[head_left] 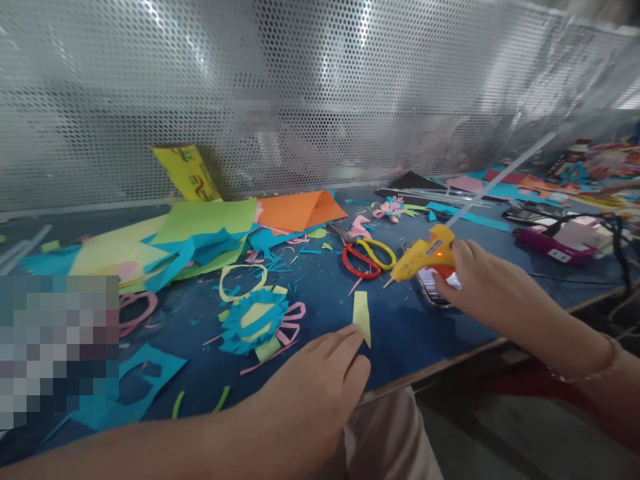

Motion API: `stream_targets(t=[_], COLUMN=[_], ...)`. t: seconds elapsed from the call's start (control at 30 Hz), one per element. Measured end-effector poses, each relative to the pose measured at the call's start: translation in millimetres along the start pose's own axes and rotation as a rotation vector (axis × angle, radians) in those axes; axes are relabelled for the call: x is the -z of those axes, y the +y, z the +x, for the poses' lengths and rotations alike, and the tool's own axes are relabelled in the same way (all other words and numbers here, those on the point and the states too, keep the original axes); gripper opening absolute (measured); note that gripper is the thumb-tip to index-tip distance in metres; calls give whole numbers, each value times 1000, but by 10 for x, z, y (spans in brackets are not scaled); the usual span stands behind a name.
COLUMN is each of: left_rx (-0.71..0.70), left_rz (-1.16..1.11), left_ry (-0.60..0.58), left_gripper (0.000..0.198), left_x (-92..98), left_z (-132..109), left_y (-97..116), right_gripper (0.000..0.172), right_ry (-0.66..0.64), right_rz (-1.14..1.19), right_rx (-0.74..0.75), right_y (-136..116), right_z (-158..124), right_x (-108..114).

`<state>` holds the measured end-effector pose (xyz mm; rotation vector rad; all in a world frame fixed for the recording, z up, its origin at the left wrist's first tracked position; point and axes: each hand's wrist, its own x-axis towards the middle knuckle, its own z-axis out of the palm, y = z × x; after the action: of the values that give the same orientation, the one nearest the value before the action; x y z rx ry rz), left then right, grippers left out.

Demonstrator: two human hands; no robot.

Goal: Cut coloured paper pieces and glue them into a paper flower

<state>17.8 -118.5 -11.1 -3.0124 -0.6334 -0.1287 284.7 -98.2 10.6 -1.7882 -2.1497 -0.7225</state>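
Observation:
My right hand (480, 283) grips a yellow glue gun (423, 257) by its handle, nozzle pointing left and down over the blue table (330, 293); a clear glue stick juts from its back. My left hand (320, 383) pinches the lower end of a small yellow-green paper strip (361, 315) near the table's front edge. A blue and yellow-green paper flower (255, 323) with pink loops lies just left of that hand. A phone (433, 287) lies under the glue gun.
Red and yellow scissors (365, 257) lie behind the strip. Sheets of green, blue and orange paper (300, 210) pile at the back by a perforated metal screen (320, 87). Paper scraps litter the table. A pink device (555, 243) with cables sits at the right.

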Motion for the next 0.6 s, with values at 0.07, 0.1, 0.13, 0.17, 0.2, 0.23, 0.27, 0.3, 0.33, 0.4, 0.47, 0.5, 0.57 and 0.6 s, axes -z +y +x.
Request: stream_targets(t=[0.07,0.1,0.13,0.17,0.2,0.23,0.27,0.3,0.33,0.4,0.47,0.5,0.57,0.6], left_rx=[-16,-24,-30,-36,-40,-43,-45,-47,-47,-38,-27,-28,-36,-39], left_rz=[9,15,22,29,34,39,42,43,39,26,18,21,34,37], left_ry=[5,9,16,22,30,37,42,44,42,32,30,29,31,36], left_gripper=[32,33,33,33,33,33,32,32,32,35,37,36,34,33], left_x=[9,13,16,17,17,14,10,3,-4,-16,-20,-17,-8,-5], left_z=[4,6,9,12,15,18,21,23,26,31,39,45,61,71], left_y=[-5,-10,-16,-23,-31,-40,-49,-57,-65,-76,-83,-85,-91,-97], right_gripper=[25,24,22,20,18,17,17,17,18,21,22,22,21,20], right_ry=[-14,-18,-18,-17,-20,-24,-28,-33,-42,-54,-57,-54,-43,-39], right_rz=[-59,-80,-95,-108,-119,-127,-134,-141,-147,-163,-192,-212,-256,-277], right_rx=[33,67,96,120,138,146,145,140,137,135,152,173,236,272], right_y=[-67,-105,-141,-170,-192,-206,-211,-209,-203,-189,-182,-182,-184,-185], right_z=[19,27,35,44,54,64,75,85,95,111,120,122,121,119], right_x=[1,-3,-8,-14,-21,-29,-37,-47,-57,-74,-80,-77,-59,-46])
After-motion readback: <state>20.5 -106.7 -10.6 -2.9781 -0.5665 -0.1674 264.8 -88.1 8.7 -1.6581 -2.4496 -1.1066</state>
